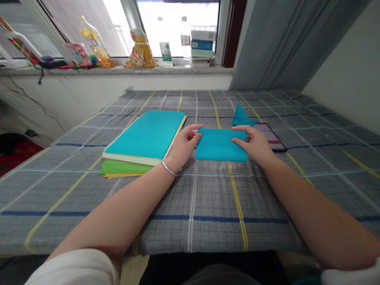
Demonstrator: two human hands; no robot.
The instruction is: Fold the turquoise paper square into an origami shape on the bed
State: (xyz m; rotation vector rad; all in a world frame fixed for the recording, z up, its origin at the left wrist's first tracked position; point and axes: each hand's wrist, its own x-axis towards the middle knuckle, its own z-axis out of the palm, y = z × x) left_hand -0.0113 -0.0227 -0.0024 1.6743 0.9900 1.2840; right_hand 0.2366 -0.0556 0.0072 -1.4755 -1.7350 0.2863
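Note:
A folded sheet of blue paper [221,146] is held a little above the plaid cloth, its long side running left to right. My left hand [187,142], with a silver bangle at the wrist, pinches its upper left corner between thumb and fingers. At the upper right corner my right hand [252,142] grips it the same way. Just behind the right hand sits a folded blue paper shape [242,116] with a pointed top. To the left lies a stack of coloured paper [148,134], blue on top, with green and orange sheets sticking out below.
A phone [271,137] lies partly behind my right hand. Plaid cloth [213,198] covers the table. Along the windowsill [109,72] stand bottles, a white and green tube [166,53] and stacked boxes [203,44]. A grey curtain [276,43] hangs at the right.

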